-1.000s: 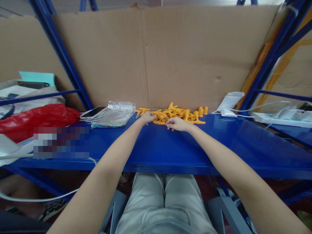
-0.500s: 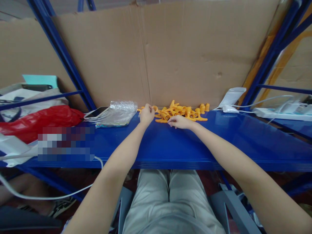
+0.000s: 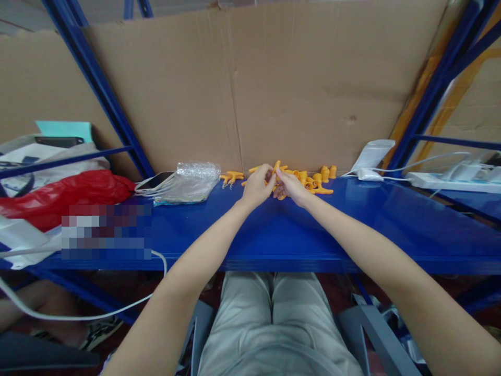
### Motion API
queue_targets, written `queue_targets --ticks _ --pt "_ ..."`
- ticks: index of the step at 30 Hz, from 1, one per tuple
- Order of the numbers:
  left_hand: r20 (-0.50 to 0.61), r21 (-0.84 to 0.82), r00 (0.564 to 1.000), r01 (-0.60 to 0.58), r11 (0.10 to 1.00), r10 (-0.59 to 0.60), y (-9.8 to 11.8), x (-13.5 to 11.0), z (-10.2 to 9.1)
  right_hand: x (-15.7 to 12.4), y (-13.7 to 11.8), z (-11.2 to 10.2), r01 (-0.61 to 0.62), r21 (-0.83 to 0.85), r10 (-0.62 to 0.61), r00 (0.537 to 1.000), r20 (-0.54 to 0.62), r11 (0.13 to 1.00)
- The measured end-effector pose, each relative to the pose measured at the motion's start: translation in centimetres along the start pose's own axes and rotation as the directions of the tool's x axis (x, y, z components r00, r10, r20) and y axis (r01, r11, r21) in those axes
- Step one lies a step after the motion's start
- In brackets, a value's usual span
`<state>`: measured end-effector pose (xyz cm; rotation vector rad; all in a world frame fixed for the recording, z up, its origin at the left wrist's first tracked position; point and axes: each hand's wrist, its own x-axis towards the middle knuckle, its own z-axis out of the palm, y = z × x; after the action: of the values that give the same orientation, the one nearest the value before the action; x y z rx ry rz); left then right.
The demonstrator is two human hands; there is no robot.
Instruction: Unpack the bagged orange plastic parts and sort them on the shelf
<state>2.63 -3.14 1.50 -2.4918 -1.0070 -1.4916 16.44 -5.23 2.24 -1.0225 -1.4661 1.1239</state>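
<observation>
My left hand [image 3: 258, 187] and my right hand [image 3: 293, 189] meet at the front of a heap of orange plastic pieces [image 3: 303, 177], some cup-shaped and some with branching arms. Both hands are closed, fingertips touching or nearly so. A bit of orange plastic piece [image 3: 281, 197] shows below the fingers of the right hand. Whatever the left fingers pinch is hidden behind them. Left of the hands lie a few branched orange pieces [image 3: 234, 175] with thin coiled metal bits at their ends.
On the blue shelf table [image 3: 274, 235], a clear plastic packet [image 3: 188, 183] and a phone [image 3: 158, 180] lie to the left, near a red bag [image 3: 74, 193]. A white charger [image 3: 370, 175] and a power strip [image 3: 450, 183] are on the right. Cardboard [image 3: 293, 89] walls the back.
My left hand has moved right, away from the branched pieces at the left, to meet my right hand. The right hand has shifted slightly, its fingers now raised against the left ones.
</observation>
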Motion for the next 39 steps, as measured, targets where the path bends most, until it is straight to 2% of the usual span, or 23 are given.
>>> queue_targets --ticks 4,9,14,17,19,22,25,27,30,33,36,39 --pt "0.071 0.008 0.991 -0.111 0.994 0.111 -0.3 0.0 -0.2 0.5 0.2 -0.7 0.006 0.024 -0.005 0.998 -0.056 1.0" --pt "0.137 0.09 0.985 -0.119 0.989 0.106 -0.7 0.1 -0.4 0.5 0.2 -1.1 0.03 -0.063 -0.037 0.992 -0.12 0.998" --pt "0.169 0.228 0.985 -0.014 0.974 -0.026 -2.0 -0.4 -0.2 0.1 -0.5 -1.3 0.077 -0.162 -0.113 0.968 -0.224 0.984" --pt "0.213 0.261 0.966 0.085 0.962 -0.144 -3.1 -0.6 -0.2 0.0 -0.9 -1.5 0.117 -0.22 -0.161 0.968 -0.194 0.968" --pt "0.255 0.264 0.944 0.141 0.954 -0.21 -3.4 -0.5 -0.4 0.1 -0.9 -1.6 0.158 -0.315 -0.213 0.966 -0.149 0.936" --pt "0.233 0.308 0.924 0.225 0.924 -0.303 -3.2 -0.2 -0.9 0.1 -0.6 -2.0 0.257 -0.522 -0.346 0.935 -0.079 0.813" --pt "0.166 0.344 0.923 0.277 0.897 -0.348 -2.9 0.1 -1.6 0.2 -0.4 -2.6 0.327 -0.71 -0.43 0.902 0.038 0.624" --pt "0.125 0.342 0.933 0.277 0.898 -0.336 -2.8 0.1 -1.9 0.2 -0.2 -2.9 0.341 -0.778 -0.418 0.902 0.112 0.528" --pt "0.111 0.32 0.951 0.242 0.916 -0.29 -2.7 0.0 -2.0 0.2 -0.1 -3.2 0.326 -0.834 -0.346 0.922 0.176 0.445" --pt "0.144 0.284 0.961 0.188 0.94 -0.236 -2.6 -0.1 -1.7 0.2 -0.3 -3.5 0.265 -0.907 -0.311 0.937 0.161 0.328" --pt "0.156 0.216 0.972 0.137 0.967 -0.173 -2.5 0.2 -1.4 0.0 -0.8 -3.7 0.195 -0.959 -0.331 0.936 0.118 0.208" --pt "0.159 0.144 0.976 0.126 0.982 -0.149 -2.5 0.5 -1.0 -0.4 -1.6 -3.6 0.163 -0.982 -0.33 0.936 0.122 0.098"
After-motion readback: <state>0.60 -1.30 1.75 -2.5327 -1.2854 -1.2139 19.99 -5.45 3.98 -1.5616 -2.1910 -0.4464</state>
